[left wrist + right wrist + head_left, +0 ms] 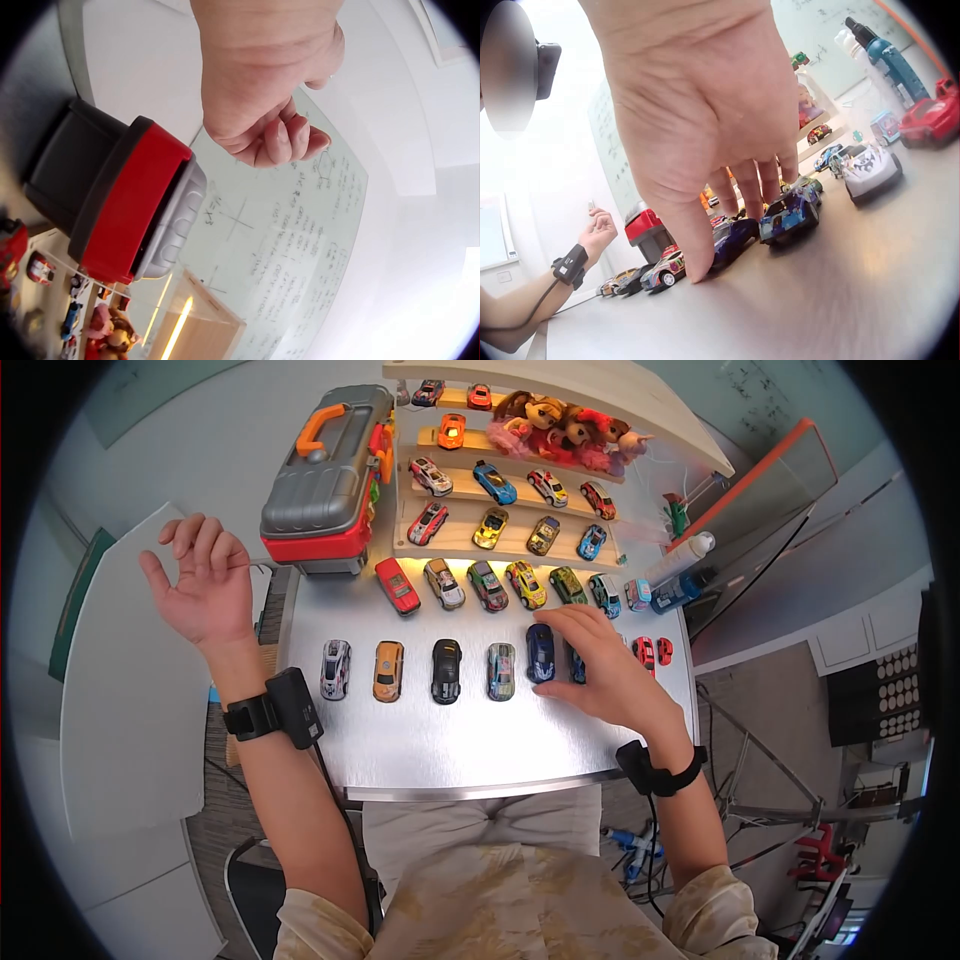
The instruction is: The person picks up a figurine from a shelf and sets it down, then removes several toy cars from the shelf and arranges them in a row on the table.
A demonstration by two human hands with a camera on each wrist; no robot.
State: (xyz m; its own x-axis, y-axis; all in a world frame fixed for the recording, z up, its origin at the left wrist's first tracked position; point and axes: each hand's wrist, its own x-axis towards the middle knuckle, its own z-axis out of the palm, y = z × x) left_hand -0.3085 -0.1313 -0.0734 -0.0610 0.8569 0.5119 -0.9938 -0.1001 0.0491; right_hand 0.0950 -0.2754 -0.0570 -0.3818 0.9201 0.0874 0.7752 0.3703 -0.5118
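Observation:
My right hand point(605, 675) reaches over the front row of toy cars. Its thumb is at the near end of a dark blue toy car point(541, 652) and its fingers are at the far end, holding it lengthwise on the tabletop. A blue patterned car point(791, 217) stands under the palm, on the right of the dark blue one. To the left are a pale multicoloured car point(501, 672), a black car point(446, 672), an orange car point(388, 672) and a white-and-grey car point(336, 670). My left hand point(208, 585) is raised off the table's left side, fingers loosely bent, holding nothing.
A grey and red toolbox point(325, 480) stands at the back left. Behind a second row of cars rises a lit wooden shelf point(460, 545) with more cars and several dolls point(570, 435). Bottles point(680, 590) stand at the right edge of the metal table point(420, 750).

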